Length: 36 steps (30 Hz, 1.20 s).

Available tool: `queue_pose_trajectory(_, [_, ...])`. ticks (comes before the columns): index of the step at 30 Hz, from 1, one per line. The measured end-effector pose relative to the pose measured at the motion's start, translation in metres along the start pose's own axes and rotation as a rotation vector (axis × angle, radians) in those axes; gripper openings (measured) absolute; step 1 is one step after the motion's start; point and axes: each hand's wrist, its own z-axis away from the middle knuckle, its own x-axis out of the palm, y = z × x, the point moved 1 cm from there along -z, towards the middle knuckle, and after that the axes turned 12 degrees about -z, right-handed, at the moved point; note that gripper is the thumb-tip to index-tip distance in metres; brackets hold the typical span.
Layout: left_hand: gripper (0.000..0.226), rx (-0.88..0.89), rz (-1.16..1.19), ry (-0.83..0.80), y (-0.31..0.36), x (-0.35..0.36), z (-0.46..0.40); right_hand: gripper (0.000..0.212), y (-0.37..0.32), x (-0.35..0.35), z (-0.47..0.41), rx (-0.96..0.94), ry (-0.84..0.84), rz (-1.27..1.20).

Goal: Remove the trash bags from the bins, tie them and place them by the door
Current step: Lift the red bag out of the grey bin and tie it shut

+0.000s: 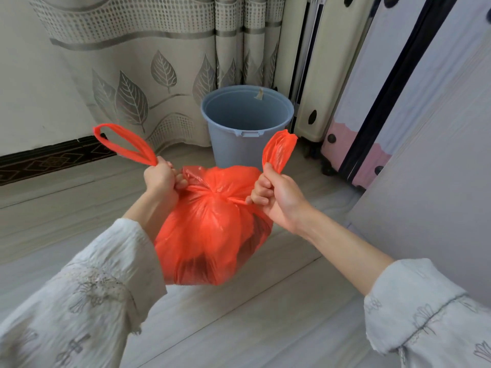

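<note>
Sleeves (87, 293): pale, loose, printed with small grey motifs, one on each forearm at the lower corners of the view.

Left hand (160, 179): fist closed round one twisted handle strip of the bag, the free loop (123, 140) sticking up and out to the left.

Right hand (276, 196): fingers curled round the other handle strip, its crumpled loop (279, 148) rising above the thumb. The hands are set apart, one on each side of the knot.

Trash bag (212, 229): orange-red, thin plastic, full and rounded, held between the hands above the floor. The handles cross in a knot (214, 195) at its top; dark contents show through the lower skin, though what they are cannot be told.

Floor (239, 314): pale grey wood-pattern boards.

Bin (247, 126): grey-blue round plastic bucket, standing upright on the floor just beyond the bag, with no liner in it.

Suitcase (353, 139): pink and white with dark trim, upright to the right of the bin.

Curtain (132, 83): beige with grey leaf pattern, hanging behind the bin.

Skirting strip (53, 160): dark, patterned, along the wall at far left.
</note>
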Motion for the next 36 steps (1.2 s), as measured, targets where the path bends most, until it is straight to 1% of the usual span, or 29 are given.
queue_pose_trajectory(2, [0.039,0.001,-0.061,0.018,-0.003,-0.002,0.005,0.048,0.001,-0.005,0.0,0.011,0.007,0.021])
queue_pose_trajectory(4, [0.037,0.046,-0.153,-0.009,-0.005,0.001,0.015,0.048,0.003,-0.012,-0.002,-0.003,0.045,0.039])
queue_pose_trajectory(6, [0.037,0.063,-0.199,-0.103,-0.008,0.008,0.029,0.048,0.005,-0.022,-0.002,-0.018,0.115,0.034])
queue_pose_trajectory(8, [0.036,0.051,-0.234,-0.248,-0.011,0.014,0.041,0.048,0.005,-0.032,-0.001,-0.027,0.17,0.031])
queue_pose_trajectory(10, [0.034,0.046,-0.293,-0.355,-0.019,0.02,0.049,0.05,0.003,-0.04,-0.002,-0.03,0.194,0.045])
queue_pose_trajectory(11, [0.032,0.047,-0.322,-0.378,-0.025,0.022,0.051,0.05,0.003,-0.043,-0.002,-0.034,0.192,0.053])
queue_pose_trajectory(14, [0.027,0.018,-0.358,-0.376,-0.047,0.024,0.057,0.053,0.01,-0.046,-0.003,-0.038,0.153,0.121])
queue_pose_trajectory(17, [0.032,-0.053,-0.345,-0.362,-0.061,0.024,0.059,0.055,0.021,-0.04,-0.005,-0.018,0.135,0.214])
queue_pose_trajectory(19, [0.037,-0.079,-0.345,-0.374,-0.061,0.027,0.06,0.054,0.025,-0.037,-0.009,-0.034,0.17,0.275])
queue_pose_trajectory(21, [0.036,-0.08,-0.355,-0.396,-0.056,0.03,0.063,0.048,0.028,-0.037,-0.014,-0.013,0.239,0.329])
queue_pose_trajectory(24, [0.034,-0.018,-0.479,-0.449,-0.05,0.031,0.066,0.029,0.032,-0.041,-0.017,0.079,0.298,0.377])
queue_pose_trajectory(25, [0.036,0.02,-0.54,-0.459,-0.048,0.03,0.067,0.026,0.034,-0.042,-0.018,0.126,0.305,0.365])
queue_pose_trajectory(27, [0.039,0.107,-0.649,-0.471,-0.046,0.029,0.065,0.025,0.039,-0.044,-0.018,0.194,0.322,0.346])
queue_pose_trajectory(29, [0.035,0.157,-0.702,-0.481,-0.042,0.027,0.062,0.028,0.043,-0.047,-0.018,0.2,0.355,0.401])
queue_pose_trajectory(32, [0.031,0.14,-0.687,-0.54,-0.035,0.025,0.058,0.029,0.05,-0.055,-0.023,0.133,0.425,0.531])
queue_pose_trajectory(34, [0.03,0.063,-0.569,-0.587,-0.032,0.026,0.06,0.027,0.054,-0.055,-0.023,0.103,0.444,0.644])
queue_pose_trajectory(36, [0.026,-0.026,-0.427,-0.598,-0.03,0.028,0.064,0.026,0.056,-0.048,-0.021,0.103,0.344,0.772])
